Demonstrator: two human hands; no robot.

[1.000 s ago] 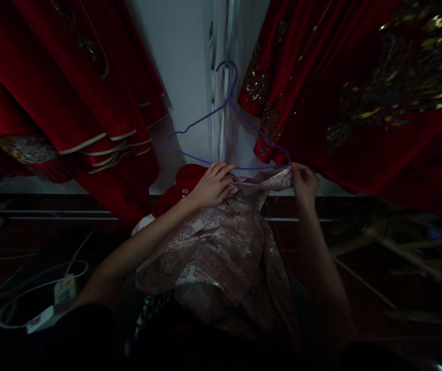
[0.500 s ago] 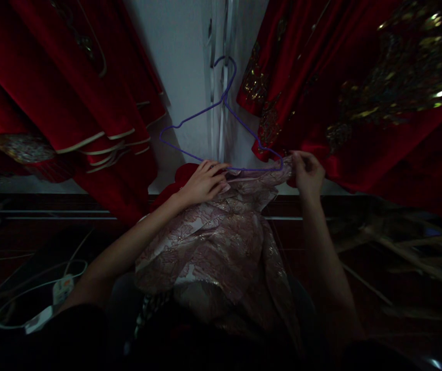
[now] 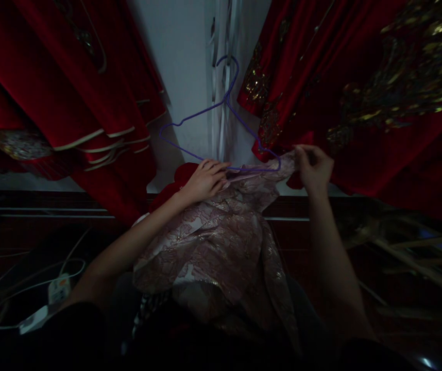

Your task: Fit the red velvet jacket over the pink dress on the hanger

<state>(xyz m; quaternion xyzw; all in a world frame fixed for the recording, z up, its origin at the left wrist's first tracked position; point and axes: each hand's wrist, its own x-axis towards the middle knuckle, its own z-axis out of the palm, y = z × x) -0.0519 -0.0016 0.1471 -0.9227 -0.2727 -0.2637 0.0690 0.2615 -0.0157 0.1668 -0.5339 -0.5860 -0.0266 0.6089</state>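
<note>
Left hand: the left hand (image 3: 205,180) lies on the top edge of the pink brocade garment (image 3: 221,247), fingers bent over the fabric. The thumb is hidden, so I cannot tell if it grips.
Right hand: the right hand (image 3: 313,167) pinches a corner of the garment at the right end of the purple wire hanger (image 3: 227,98).
Garment: its top edge is up at the hanger's lower bar, and the rest sags toward the person's lap.
Slip risk: the sagging weight looks likely to drag the smooth cloth off the thin wire if either hand loosens.
Hanger risk: a one-sided pull could tip the hanger or lift its hook off. What the hook hangs on is unclear.
Snag risk: the gold-embroidered red robe (image 3: 360,77) hangs just beside the right hand and could catch.
Surface: dark floor (image 3: 31,226) with a white power strip (image 3: 56,291) and cables.
Room: dim, with a pale wall (image 3: 182,62) and more red robes (image 3: 70,77) on the left.
</note>
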